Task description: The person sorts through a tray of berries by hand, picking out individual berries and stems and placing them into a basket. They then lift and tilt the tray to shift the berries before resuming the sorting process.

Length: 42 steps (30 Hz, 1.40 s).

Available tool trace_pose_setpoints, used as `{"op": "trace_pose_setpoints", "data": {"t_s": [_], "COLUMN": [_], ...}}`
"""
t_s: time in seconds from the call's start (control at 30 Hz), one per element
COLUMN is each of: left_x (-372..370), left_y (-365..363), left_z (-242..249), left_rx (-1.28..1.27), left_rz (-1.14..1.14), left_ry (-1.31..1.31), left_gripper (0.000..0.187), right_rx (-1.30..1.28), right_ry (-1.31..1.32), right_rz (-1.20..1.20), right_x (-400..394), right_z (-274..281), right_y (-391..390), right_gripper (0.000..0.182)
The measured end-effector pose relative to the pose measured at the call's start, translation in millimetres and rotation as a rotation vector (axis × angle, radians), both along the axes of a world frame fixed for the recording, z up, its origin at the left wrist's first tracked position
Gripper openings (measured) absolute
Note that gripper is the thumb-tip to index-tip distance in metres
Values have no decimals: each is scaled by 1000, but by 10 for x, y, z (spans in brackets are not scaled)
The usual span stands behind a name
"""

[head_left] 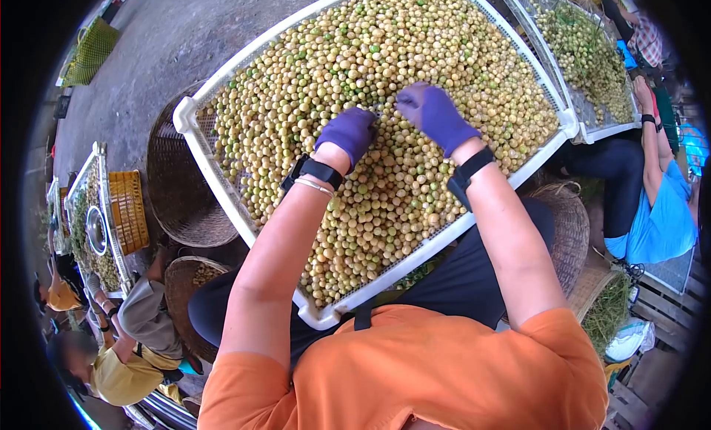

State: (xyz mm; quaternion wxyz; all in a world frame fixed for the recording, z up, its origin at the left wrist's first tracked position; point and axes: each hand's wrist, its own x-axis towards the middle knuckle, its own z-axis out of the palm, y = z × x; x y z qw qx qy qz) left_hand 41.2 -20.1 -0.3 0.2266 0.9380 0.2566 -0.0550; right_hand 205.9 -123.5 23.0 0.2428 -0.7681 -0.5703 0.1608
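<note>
A white plastic mesh tray (215, 171) lies before me, heaped with small round yellow-green fruits (355, 52) that look like gooseberries. Both of my hands wear purple gloves and sit over the middle of the heap, a short gap between them. My left hand (349, 136) is closed, fingers curled down against the fruits; what it holds is hidden. Just to the right, my right hand (433, 115) is closed too, its fingertips bent inward toward the left hand. Whatever is in its fingers cannot be made out.
A large wicker basket (174, 185) stands left of the tray, with a smaller basket (189, 282) below it. Another fruit tray (585, 126) adjoins at right. A person in blue (655, 222) sits at right, and a person in yellow (122, 374) at lower left.
</note>
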Motion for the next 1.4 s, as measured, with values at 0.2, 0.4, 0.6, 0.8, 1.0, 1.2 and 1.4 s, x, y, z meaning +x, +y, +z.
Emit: {"op": "trace_pose_setpoints", "data": {"t_s": [0.2,0.4,0.6,0.8,1.0,1.2,1.4], "left_x": [-24,3,-557,-558,-140,54,25], "left_y": [-64,-64,181,202,126,-60,-184], "left_z": [80,161,30,40,18,-19,96], "left_rx": [18,-103,-1101,-1516,-118,48,84], "left_rz": [133,235,797,741,180,78,174], "left_ry": [94,128,-552,-718,-181,160,128], "left_gripper": [21,27,20,13,23,20,20], "right_rx": [80,-181,-95,-111,-191,-121,-85], "right_ry": [-126,-442,-536,-465,-445,-4,370], "right_rz": [154,211,221,212,146,53,-207], "right_x": [-373,-444,-583,-620,-687,-385,-237], "right_z": [-353,-293,-424,-255,-275,-303,-132], "right_y": [83,150,140,120,101,33,-21], "right_gripper": [15,17,14,13,13,20,33]}}
